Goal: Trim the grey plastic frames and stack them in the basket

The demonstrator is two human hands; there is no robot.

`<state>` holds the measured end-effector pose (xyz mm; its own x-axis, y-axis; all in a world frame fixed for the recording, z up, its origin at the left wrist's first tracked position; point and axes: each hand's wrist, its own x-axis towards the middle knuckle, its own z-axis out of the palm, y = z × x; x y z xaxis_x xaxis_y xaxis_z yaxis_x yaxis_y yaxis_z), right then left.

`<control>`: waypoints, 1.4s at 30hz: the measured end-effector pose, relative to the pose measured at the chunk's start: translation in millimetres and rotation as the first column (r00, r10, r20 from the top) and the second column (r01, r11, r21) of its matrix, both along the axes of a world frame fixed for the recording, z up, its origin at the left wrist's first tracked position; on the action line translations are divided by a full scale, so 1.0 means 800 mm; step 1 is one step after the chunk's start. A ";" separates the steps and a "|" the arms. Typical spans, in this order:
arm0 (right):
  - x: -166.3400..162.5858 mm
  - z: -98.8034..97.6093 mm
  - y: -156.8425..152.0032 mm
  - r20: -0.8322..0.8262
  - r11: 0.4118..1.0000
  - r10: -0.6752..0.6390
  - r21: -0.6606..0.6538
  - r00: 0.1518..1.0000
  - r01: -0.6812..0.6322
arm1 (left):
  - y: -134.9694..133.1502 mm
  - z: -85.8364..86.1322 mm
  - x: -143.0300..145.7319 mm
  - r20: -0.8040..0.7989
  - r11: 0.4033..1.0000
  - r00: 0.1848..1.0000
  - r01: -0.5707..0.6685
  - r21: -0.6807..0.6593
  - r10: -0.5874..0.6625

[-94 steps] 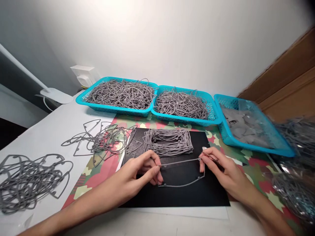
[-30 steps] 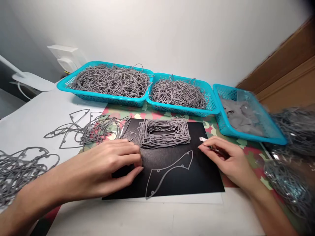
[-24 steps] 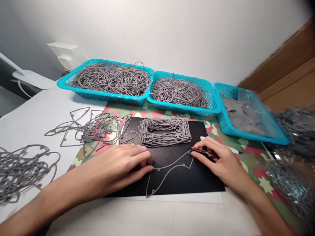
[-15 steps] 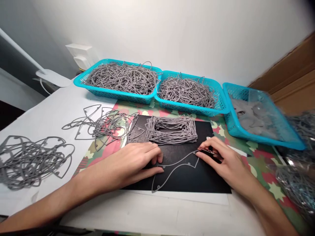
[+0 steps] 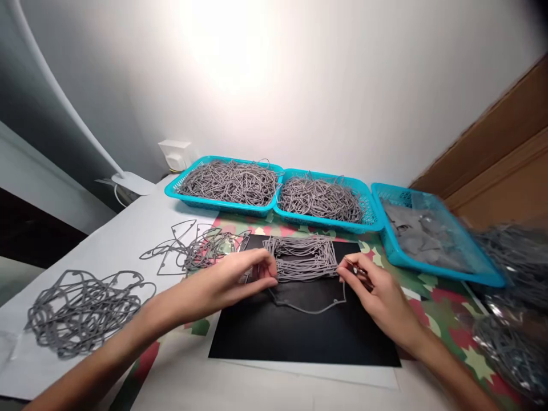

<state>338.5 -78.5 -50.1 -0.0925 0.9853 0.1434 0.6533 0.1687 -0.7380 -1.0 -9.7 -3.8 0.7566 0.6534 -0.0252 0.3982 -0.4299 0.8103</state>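
Frame [image 5: 310,312] in thin gray hangs between two bare hands in the head camera's view, over the far part of a black sheet [image 5: 299,342] at a desk. The left hand [image 5: 240,275] pinches its left end between thumb and fingers; the right hand [image 5: 377,287] pinches the right end and also holds a slim tool [image 5: 360,271] whose kind cannot be made out. The hands are apart, linked only by the piece they share. Half a second ago the frame lay on the sheet; now it is lifted, just at the near side of a stack [image 5: 303,268] of similar frames. Its far edge blends into the stack, and whether the two touch cannot be told. The change appears to shift the work from a piece lying down to one held up beside the stack. At left, loose frames lie tangled in a far pile [image 5: 209,248] and a near pile [image 5: 83,311]. Behind, the left basket [image 5: 226,205] and middle basket [image 5: 329,225] brim with gray loops; the right basket [image 5: 445,274] holds flat gray material.
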 end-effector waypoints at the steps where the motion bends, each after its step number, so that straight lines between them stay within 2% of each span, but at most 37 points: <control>1: -0.006 0.005 0.010 0.018 1.000 0.022 0.007 1.000 -0.022 | 0.009 0.005 -0.002 0.019 1.000 1.000 -0.014 0.022 0.014; 5: -0.024 0.014 0.049 0.062 0.996 0.017 0.090 0.998 -0.022 | 0.048 0.013 0.003 0.023 0.990 0.998 -0.059 0.131 0.057; 8: -0.026 0.003 0.063 0.058 0.977 -0.074 0.204 0.996 0.060 | 0.068 0.013 0.003 0.015 0.971 0.992 -0.128 0.200 0.127; 10: -0.023 -0.007 0.063 0.054 0.948 -0.145 0.294 0.988 0.123 | 0.071 0.015 -0.010 0.018 0.956 0.982 -0.186 0.229 0.187; 15: -0.015 -0.020 0.048 0.003 0.830 -0.258 0.512 0.966 0.220 | 0.031 0.012 -0.066 -0.124 0.917 0.945 -0.253 0.308 0.302; 16: -0.016 -0.020 0.043 -0.001 0.813 -0.249 0.543 0.968 0.210 | 0.020 0.007 -0.075 -0.160 0.923 0.945 -0.227 0.310 0.286; 18: -0.025 -0.018 0.033 0.018 0.817 -0.160 0.564 0.987 0.122 | 0.000 -0.007 -0.086 -0.205 0.927 0.946 -0.173 0.332 0.250; 20: -0.043 -0.016 0.019 0.049 0.857 0.019 0.513 0.999 -0.041 | -0.012 -0.020 -0.091 -0.216 0.910 0.938 -0.175 0.377 0.270; 22: -0.068 -0.015 0.007 0.050 0.886 0.239 0.398 0.970 -0.238 | -0.013 -0.028 -0.094 -0.199 0.885 0.919 -0.241 0.398 0.340; 25: -0.114 -0.013 -0.001 0.042 0.843 0.502 0.200 0.864 -0.500 | 0.001 -0.031 -0.102 -0.174 0.873 0.903 -0.305 0.381 0.392; 27: -0.145 -0.010 0.004 0.118 0.833 0.537 0.083 0.836 -0.547 | 0.013 -0.033 -0.108 -0.175 0.909 0.930 -0.255 0.330 0.325; 29: -0.170 -0.007 0.013 0.261 0.835 0.529 0.007 0.807 -0.550 | 0.022 -0.038 -0.113 -0.179 0.952 0.957 -0.181 0.247 0.228; 33: -0.201 -0.006 0.027 0.415 0.828 0.528 -0.056 0.741 -0.558 | 0.026 -0.051 -0.117 -0.175 0.977 0.973 -0.122 0.176 0.153; 38: -0.208 -0.013 0.023 0.502 0.807 0.531 -0.052 0.683 -0.589 | 0.028 -0.052 -0.125 -0.133 0.960 0.974 -0.150 0.235 0.185; 42: -0.192 -0.001 0.020 0.388 0.764 0.580 0.045 0.716 -0.643 | 0.041 -0.049 -0.137 -0.083 0.917 0.953 -0.255 0.307 0.292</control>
<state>184.6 -62.7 -50.8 -0.7389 0.6589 0.1408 0.5589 0.7161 -0.4181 -110.9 23.5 -43.2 0.5504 0.8270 0.1146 0.6229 -0.4982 0.6032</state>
